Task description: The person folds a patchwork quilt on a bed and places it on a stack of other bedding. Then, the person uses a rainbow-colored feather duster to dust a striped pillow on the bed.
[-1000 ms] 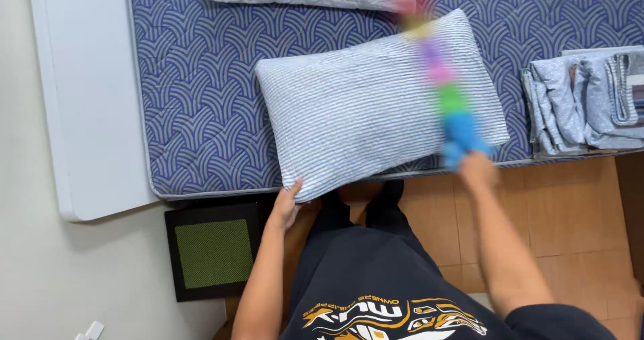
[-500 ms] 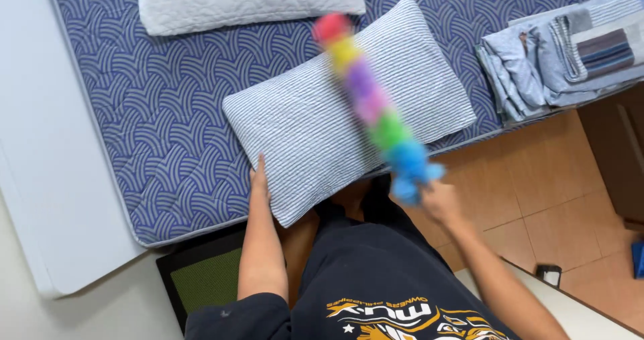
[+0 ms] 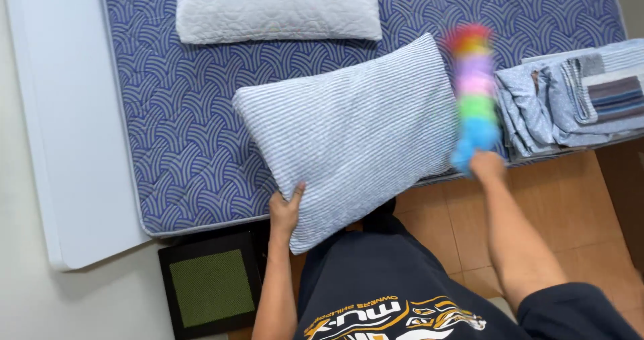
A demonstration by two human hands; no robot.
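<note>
Holding a striped pillow (image 3: 355,138) at the near edge of a blue patterned mattress (image 3: 181,132).
The pillow's near corner is gripped by the left hand (image 3: 286,211); a rainbow duster (image 3: 473,91), blurred, is held closed in the right hand (image 3: 487,167) just right of it. Folded laundry (image 3: 570,98) is seen at the right, a white pillow (image 3: 275,8) at the far side.

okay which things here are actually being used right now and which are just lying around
In use: striped pillow, gripped by the left hand; rainbow duster, in the right hand.

Lying about: white pillow, folded clothes, black-framed green mat.
</note>
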